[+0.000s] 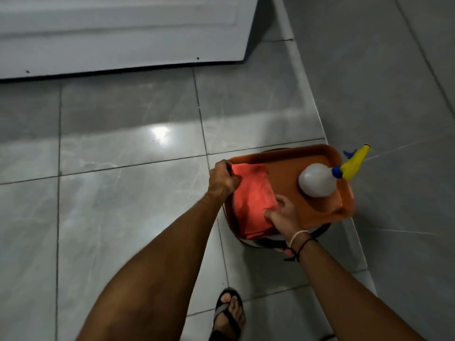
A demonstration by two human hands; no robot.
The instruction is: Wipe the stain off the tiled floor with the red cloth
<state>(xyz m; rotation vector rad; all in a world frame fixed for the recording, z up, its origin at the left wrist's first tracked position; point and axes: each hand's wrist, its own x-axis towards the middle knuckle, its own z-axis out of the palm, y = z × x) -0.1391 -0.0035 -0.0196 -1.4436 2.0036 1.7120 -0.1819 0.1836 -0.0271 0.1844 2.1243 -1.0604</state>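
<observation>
A folded red cloth lies on the left part of an orange tray. My left hand grips the cloth's far left corner. My right hand pinches its near right edge, with a white band and dark cords on the wrist. Grey glossy floor tiles spread to the left. A small dark speck shows on the tile beside a bright light reflection; I cannot tell whether it is the stain.
A white spray bottle with a yellow and blue trigger head lies on the tray's right side. The tray rests on a low round stool beside a grey tiled wall. A white door stands ahead. My sandalled foot is below.
</observation>
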